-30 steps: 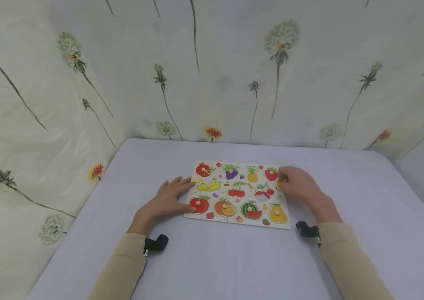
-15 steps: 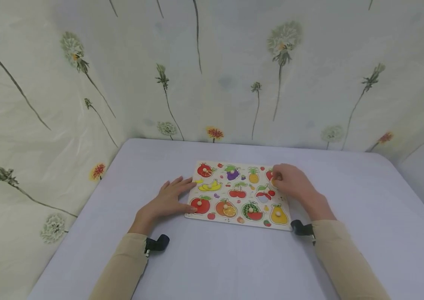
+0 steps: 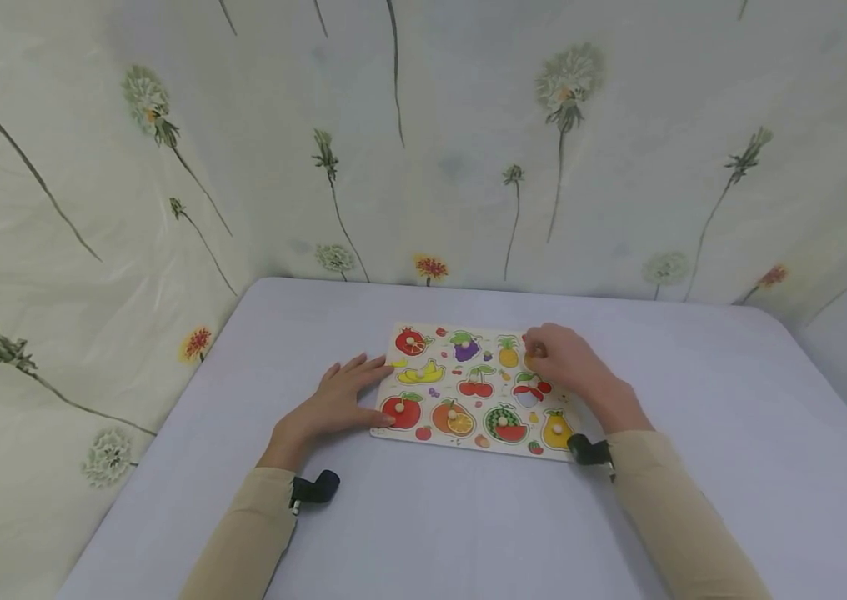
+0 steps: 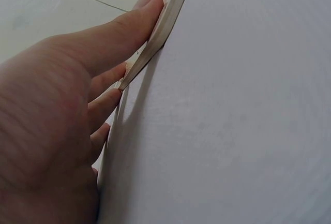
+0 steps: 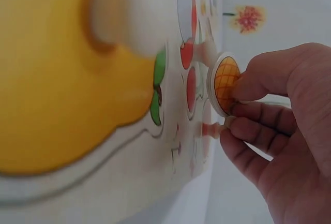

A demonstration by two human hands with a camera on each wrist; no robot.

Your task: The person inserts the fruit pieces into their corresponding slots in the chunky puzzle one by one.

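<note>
A wooden fruit peg puzzle board lies flat on the table, with knobbed fruits such as an apple, a watermelon and a pear. My left hand rests at the board's left edge, fingers extended and thumb on its near corner. Over the board's far right part, my right hand pinches a pineapple puzzle piece between thumb and fingers. Orange with a grid pattern, the piece is tilted on edge just off the board. A pineapple picture shows on the board beside that hand, which hides the strawberry.
The table has a pale cloth. A curtain printed with dandelions stands behind it and at the left. Black wrist cameras sit on both sleeves; the right camera overlaps the board's near right corner.
My right hand has moved left, from the board's right edge across the strawberry towards the pineapple picture, carrying the pineapple piece. The left hand stays on the board's left edge.
</note>
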